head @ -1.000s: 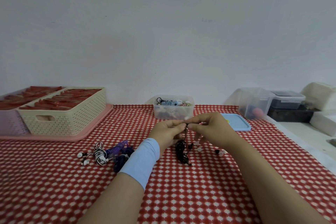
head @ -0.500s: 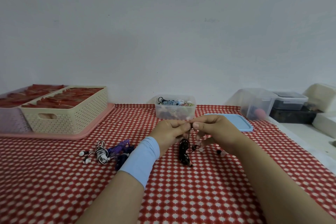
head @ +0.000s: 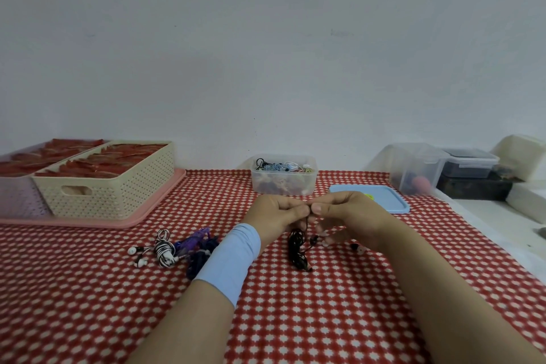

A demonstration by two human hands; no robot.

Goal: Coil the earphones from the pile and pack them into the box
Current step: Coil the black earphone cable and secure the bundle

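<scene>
A person is working at a table covered with a red and white checked cloth point(head: 295, 319). The left hand point(head: 276, 216) and right hand point(head: 351, 213) are meeting thumb to thumb in the middle, just above the cloth. Each is pinching the thin cord of a pair of black earphones point(head: 297, 248), with the fingers of both hands curling in around that pinch. The rest of the cord is hanging down in a loose bundle, its lower end resting on the cloth, likely so its weight is drawing it straight for winding. A light blue wristband point(head: 233, 257) is covering the left wrist.

Just beside the left forearm, a small pile point(head: 177, 248) of white-and-black and purple earphones is lying within easy reach. Beyond the hands, a clear plastic box point(head: 283, 186) is standing open, holding coiled cords. Its blue lid point(head: 381, 201) is lying just to its right, probably set aside so finished coils can go straight in. Cream baskets point(head: 109, 186) are sitting on a pink tray point(head: 118, 220) at the far left.
</scene>
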